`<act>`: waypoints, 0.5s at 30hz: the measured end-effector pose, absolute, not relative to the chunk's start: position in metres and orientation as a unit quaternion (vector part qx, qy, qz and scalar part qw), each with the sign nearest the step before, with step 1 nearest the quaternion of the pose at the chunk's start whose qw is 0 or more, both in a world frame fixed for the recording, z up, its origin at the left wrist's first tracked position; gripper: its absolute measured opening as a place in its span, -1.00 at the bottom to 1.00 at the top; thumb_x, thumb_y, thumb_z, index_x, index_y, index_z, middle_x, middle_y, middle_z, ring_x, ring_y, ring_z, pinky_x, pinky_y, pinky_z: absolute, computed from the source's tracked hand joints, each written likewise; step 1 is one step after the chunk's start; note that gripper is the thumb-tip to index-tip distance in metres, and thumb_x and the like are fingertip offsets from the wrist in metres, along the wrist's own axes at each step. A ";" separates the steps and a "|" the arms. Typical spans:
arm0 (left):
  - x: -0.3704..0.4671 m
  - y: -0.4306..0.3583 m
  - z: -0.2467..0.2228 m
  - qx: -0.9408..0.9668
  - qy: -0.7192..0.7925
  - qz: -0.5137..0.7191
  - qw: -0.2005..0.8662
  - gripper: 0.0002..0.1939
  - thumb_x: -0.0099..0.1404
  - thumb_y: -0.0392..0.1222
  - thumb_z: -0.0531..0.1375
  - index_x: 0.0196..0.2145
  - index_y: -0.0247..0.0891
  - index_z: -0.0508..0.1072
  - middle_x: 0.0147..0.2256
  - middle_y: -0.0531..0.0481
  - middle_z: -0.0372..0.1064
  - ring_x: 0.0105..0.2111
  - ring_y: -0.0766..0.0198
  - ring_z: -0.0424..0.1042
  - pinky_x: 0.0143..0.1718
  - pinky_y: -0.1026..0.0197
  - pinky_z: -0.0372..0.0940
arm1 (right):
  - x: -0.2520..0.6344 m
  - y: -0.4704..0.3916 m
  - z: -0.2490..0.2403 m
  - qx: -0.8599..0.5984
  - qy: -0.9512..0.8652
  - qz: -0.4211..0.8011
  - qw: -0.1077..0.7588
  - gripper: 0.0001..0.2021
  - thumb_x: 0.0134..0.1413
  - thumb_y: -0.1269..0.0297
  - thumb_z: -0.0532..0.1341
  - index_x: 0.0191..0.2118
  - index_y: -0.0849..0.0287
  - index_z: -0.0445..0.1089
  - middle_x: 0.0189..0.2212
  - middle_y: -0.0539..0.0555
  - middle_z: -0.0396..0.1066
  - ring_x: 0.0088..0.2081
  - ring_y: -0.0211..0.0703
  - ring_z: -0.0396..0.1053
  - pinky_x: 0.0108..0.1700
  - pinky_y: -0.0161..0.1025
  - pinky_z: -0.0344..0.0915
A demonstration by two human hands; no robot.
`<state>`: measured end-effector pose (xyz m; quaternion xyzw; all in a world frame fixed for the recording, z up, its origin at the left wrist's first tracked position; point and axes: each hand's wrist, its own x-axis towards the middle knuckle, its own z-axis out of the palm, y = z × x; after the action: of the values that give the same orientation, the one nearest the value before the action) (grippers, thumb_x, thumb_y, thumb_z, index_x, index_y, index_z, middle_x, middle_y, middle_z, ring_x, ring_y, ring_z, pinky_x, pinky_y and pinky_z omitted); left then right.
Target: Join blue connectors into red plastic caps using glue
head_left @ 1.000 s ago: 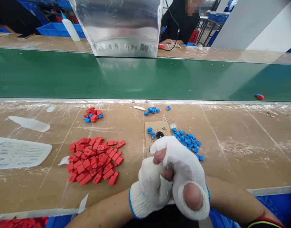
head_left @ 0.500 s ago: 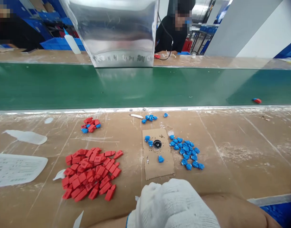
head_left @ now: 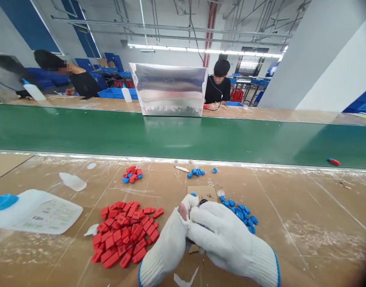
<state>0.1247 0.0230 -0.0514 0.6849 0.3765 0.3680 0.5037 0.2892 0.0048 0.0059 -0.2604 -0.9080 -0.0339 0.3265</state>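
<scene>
My left hand, in a white knit glove with one bare fingertip showing, is closed against my right hand. My right hand, gloved the same way, has its fingers curled inward to meet the left. Whatever is between them is hidden by the gloves. Both hands are over a cardboard piece, covering most of it and part of a small round dark dish. To the right lies a pile of small blue pieces. Left of my hands is a heap of red block-like pieces.
Behind lie a small red-and-blue cluster, a white pen-like stick and several blue pieces. Bottles lie on the left. A green conveyor belt crosses beyond, carrying one red-and-blue piece. Two people sit across it.
The view has tilted upward. My hands, overlapped low in front of the cardboard before, are now side by side over it, fingers together.
</scene>
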 end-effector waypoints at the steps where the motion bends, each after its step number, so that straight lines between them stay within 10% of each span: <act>1: 0.124 0.026 -0.050 0.680 0.377 0.377 0.503 -0.64 0.56 0.21 0.08 -0.03 -0.09 0.47 -0.25 -0.10 0.51 -0.28 0.07 0.51 -0.28 0.00 0.49 | 0.293 0.011 0.002 -0.249 -0.916 -0.040 0.311 -0.72 0.35 0.59 0.04 -0.13 0.17 0.45 -0.37 0.04 0.47 -0.40 -0.13 0.28 -0.42 -0.16 0.16; 8: 0.093 0.054 -0.039 0.717 0.547 0.295 0.316 -0.47 0.53 0.08 -0.02 0.30 -0.25 0.23 -0.33 -0.01 0.48 -0.41 0.09 0.50 -0.31 0.05 0.36 | 0.419 0.140 -0.013 -0.502 -0.753 -0.036 0.424 -0.64 0.59 0.24 -0.01 -0.18 0.14 0.50 -0.34 0.00 0.49 -0.34 -0.22 0.41 -0.33 -0.28 0.36; 15: 0.047 0.087 -0.045 0.793 0.593 0.073 0.122 -0.43 0.46 -0.13 -0.03 0.32 -0.33 0.41 0.13 -0.36 0.54 0.16 -0.27 0.49 0.19 -0.28 0.30 | 0.499 0.188 -0.046 -0.628 -0.707 -0.054 0.320 -0.70 0.45 0.10 0.31 0.12 0.17 0.49 0.03 0.14 0.54 -0.07 -0.07 0.57 -0.03 -0.07 0.57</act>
<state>0.0466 0.0865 -0.0453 0.7928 0.5927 0.0732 0.1218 0.4986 0.1880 -0.0458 -0.6281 -0.7071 -0.0539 0.3201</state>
